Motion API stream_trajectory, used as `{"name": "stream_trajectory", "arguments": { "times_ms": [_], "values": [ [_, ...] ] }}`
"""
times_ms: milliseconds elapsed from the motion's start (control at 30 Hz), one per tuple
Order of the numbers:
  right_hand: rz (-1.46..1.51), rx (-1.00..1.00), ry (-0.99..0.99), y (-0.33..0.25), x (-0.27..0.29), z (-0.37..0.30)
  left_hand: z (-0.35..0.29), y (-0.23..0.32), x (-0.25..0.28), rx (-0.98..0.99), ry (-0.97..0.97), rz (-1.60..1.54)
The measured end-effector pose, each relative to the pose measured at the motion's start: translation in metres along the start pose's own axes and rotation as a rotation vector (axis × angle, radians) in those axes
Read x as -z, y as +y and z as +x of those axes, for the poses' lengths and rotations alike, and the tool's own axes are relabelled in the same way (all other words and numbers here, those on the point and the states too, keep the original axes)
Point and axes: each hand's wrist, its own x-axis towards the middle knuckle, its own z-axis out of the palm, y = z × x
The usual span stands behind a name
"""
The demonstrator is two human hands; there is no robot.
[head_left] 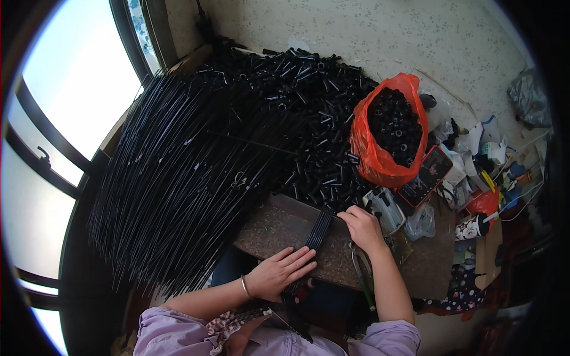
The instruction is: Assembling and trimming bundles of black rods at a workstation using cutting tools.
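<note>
A neat row of thin black rods (320, 230) lies side by side on the brown worktop (261, 234), its far end near a low dark ledge (295, 207). My left hand (282, 273), a bracelet at its wrist, rests with fingers stretched out at the near end of the row. Just right of the far end, my right hand (362, 226) is closed in a pinch at the edge of a heap of short black tubes (320, 136); a small dark bit shows at its fingertips, too little to name. Pliers (362, 270) with green on the handles lie beneath my right wrist.
Long thin black rods (184, 172) fill the left side. Beyond my right hand stand a red plastic bag (380, 154) of black rings and a phone (424, 176). A clear box (386, 210), a patterned cup (472, 226) and clutter crowd the right. Windows (77, 77) line the left.
</note>
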Motion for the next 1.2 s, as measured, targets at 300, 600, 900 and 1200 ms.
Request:
{"name": "stream_trajectory", "arguments": {
  "times_ms": [300, 600, 900, 1200],
  "values": [
    [0.101, -0.061, -0.027, -0.001, -0.006, 0.006, 0.000, 0.003, -0.001, 0.015, 0.007, -0.004],
    [-0.176, 0.125, 0.098, 0.007, 0.001, -0.016, -0.002, 0.000, -0.005, 0.015, 0.033, 0.000],
    [0.113, -0.116, 0.135, -0.011, -0.024, 0.004, 0.000, -0.002, 0.001, -0.006, 0.048, -0.070],
    [-0.039, -0.427, 0.253, 0.041, 0.045, -0.028, -0.004, 0.005, -0.003, 0.015, 0.060, 0.003]
  ]
}}
